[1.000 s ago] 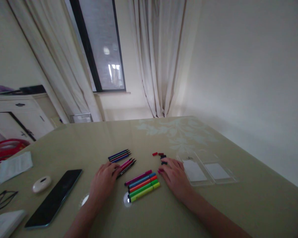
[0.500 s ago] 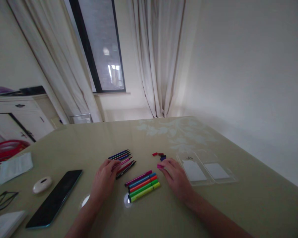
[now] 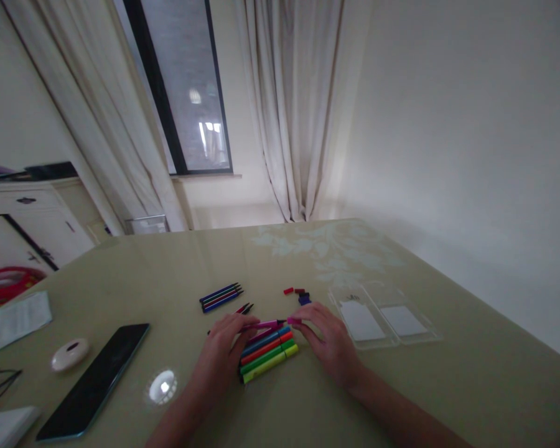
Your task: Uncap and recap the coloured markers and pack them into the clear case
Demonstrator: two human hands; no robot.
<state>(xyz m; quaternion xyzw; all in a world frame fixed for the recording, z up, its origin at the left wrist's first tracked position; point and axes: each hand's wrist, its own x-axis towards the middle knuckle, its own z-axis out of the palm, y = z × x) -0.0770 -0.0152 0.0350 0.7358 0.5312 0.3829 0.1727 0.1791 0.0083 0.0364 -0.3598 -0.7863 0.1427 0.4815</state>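
My left hand [image 3: 228,341] is closed on a pink felt-tip pen [image 3: 269,324], its bare dark tip pointing right. Between the fingertips of my right hand [image 3: 325,333] is a pink pen cap [image 3: 294,320], right at the pen's tip; whether the two touch I cannot tell. Below them lie several capped felt-tip pens side by side, among them a green pen [image 3: 268,356] and a yellow-green pen [image 3: 270,364]. Uncapped dark pens [image 3: 221,297] lie beyond my left hand, and two more tips [image 3: 246,308] show just past its knuckles. A few loose caps [image 3: 303,298] lie beyond my right hand.
An open clear plastic case [image 3: 387,323] with white inserts lies to the right. At left are a black phone [image 3: 96,379], a pale oval object [image 3: 70,354], a face mask [image 3: 16,320] and dark-framed glasses [image 3: 0,386]. Curtains and a window stand behind the table.
My left hand has picked up the pink pen from the far pens and brought it right, to the cap in my right hand. The right hand stays nearly in place.
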